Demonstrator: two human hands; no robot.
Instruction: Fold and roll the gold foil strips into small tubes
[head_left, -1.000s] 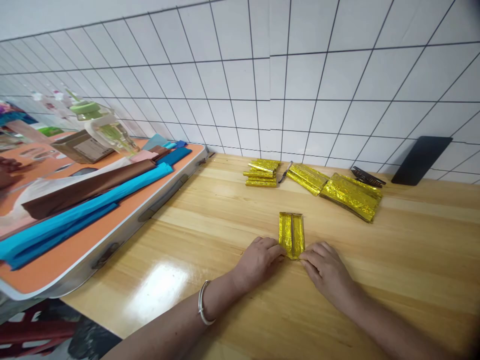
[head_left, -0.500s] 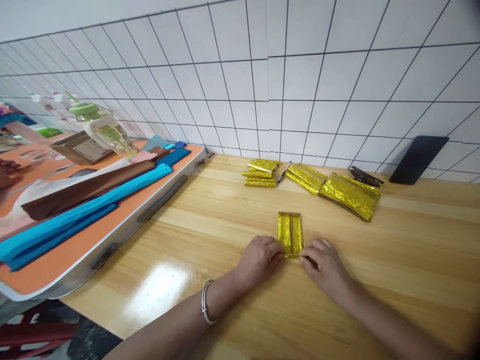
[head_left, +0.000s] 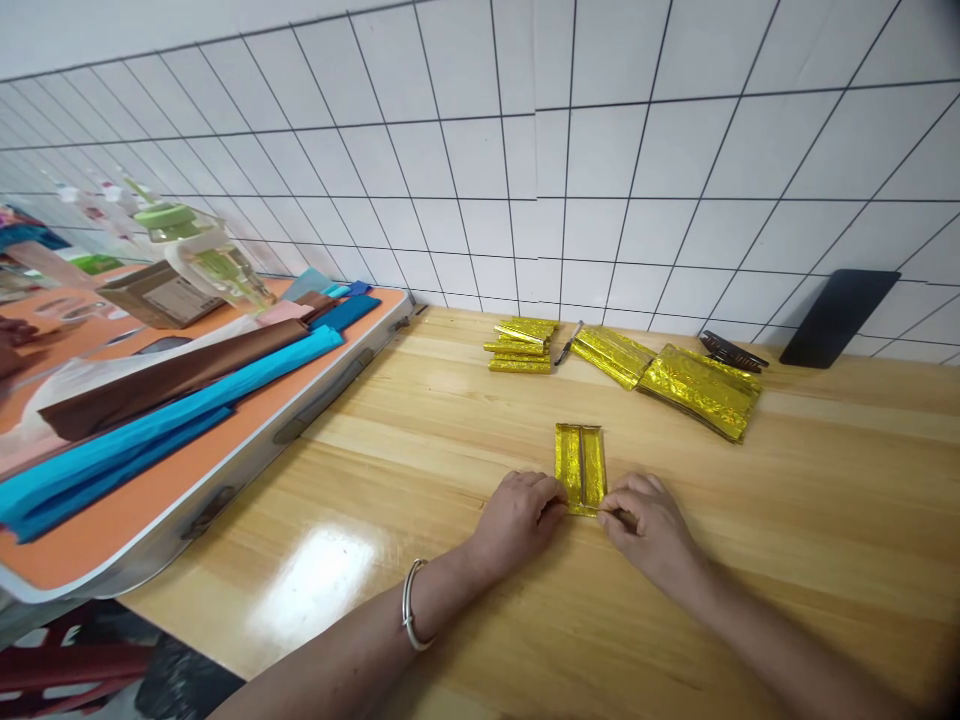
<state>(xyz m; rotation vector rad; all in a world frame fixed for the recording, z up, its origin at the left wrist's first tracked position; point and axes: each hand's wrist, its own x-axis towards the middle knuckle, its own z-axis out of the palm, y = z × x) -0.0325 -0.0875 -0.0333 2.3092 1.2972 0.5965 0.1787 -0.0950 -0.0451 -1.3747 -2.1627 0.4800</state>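
Observation:
A small sheet of gold foil paper (head_left: pixel 592 465) lies on the wooden table, its two sides folded in to a dark seam down the middle. Its near edge is turned up in a narrow fold. My left hand (head_left: pixel 525 518) pinches the near left corner, thumb and fingers closed. At the near right corner my right hand (head_left: pixel 649 525) pinches the same edge between thumb and forefinger. Farther back are a pile of rolled gold foil pieces (head_left: pixel 521 348) and two flat stacks, a smaller gold foil stack (head_left: pixel 611 355) and a larger gold foil stack (head_left: pixel 701 392).
A pen (head_left: pixel 568 343) lies between the rolls and the stacks. By the tiled wall are a black hair clip (head_left: pixel 731 352) and a leaning black slab (head_left: pixel 838 318). On the left, an orange folding table (head_left: pixel 112 520) carries blue and brown paper, a cardboard box and a green-lidded bottle.
Both hands stay at the near corners of the gold foil paper with barely any movement. At the far left, another person's hand has shifted slightly.

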